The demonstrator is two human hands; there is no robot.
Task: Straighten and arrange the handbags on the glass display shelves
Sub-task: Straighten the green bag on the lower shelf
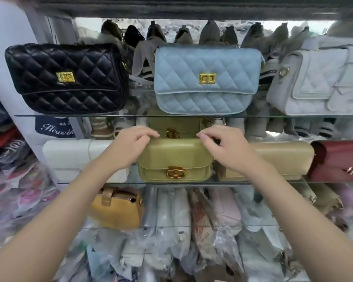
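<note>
Glass display shelves [69, 115] hold rows of handbags. On the middle shelf the olive-green handbag [174, 159] lies long axis crosswise, directly ahead and equally near both hands. The left hand [128, 147] curls over its top-left corner. The right hand [222, 147] is curled at the top-right; whether it pinches anything cannot be told. A navy label [55, 127] reads "Hewein", cut off.

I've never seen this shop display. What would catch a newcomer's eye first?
At the centre, the left hand and right hand hold the top of an olive-green bag on the middle glass shelf. On the upper shelf, a black quilted bag and a light blue quilted bag stand side by side.
</note>
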